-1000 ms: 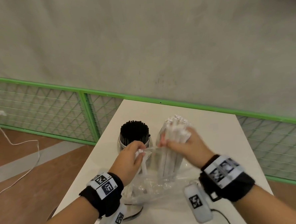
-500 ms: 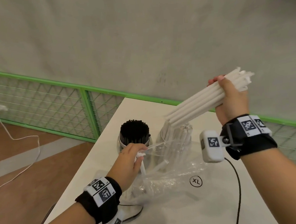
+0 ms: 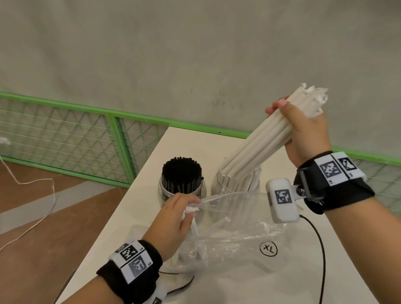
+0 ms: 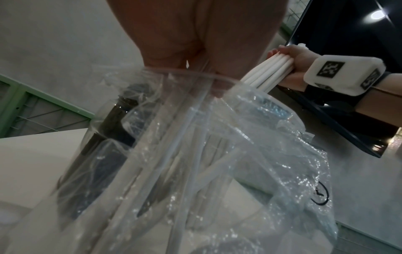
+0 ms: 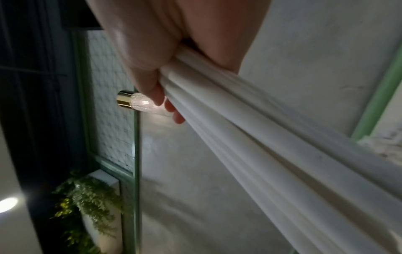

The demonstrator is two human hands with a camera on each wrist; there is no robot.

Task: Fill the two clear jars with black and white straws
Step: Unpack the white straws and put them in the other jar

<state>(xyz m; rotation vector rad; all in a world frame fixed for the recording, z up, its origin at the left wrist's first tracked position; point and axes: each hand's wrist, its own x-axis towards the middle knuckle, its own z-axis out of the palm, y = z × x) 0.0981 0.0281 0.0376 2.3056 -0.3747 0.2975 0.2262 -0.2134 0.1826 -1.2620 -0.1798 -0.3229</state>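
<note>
Two clear jars stand side by side on the white table (image 3: pixel 226 289). The left jar (image 3: pixel 164 191) is packed with black straws (image 3: pixel 181 170). The right jar (image 3: pixel 217 186) holds white straws. My right hand (image 3: pixel 304 131) grips a bundle of white straws (image 3: pixel 260 145) (image 5: pixel 272 154) (image 4: pixel 269 75), tilted, its lower end at the right jar's mouth. My left hand (image 3: pixel 175 221) pinches the edge of a clear plastic bag (image 3: pixel 230 232) (image 4: pixel 217 154) in front of the jars, together with one white straw (image 3: pixel 194 227). A few white straws lie inside the bag.
A green-framed wire mesh fence (image 3: pixel 65 141) runs behind the table along a grey wall. A black cable (image 3: pixel 320 252) crosses the table's right side. A white cable (image 3: pixel 29 209) trails over the wooden floor at the left.
My right hand lifted the white straw bundle out of the bag, up and to the right, then lowered it slightly toward the right jar. My left hand kept holding the bag.
</note>
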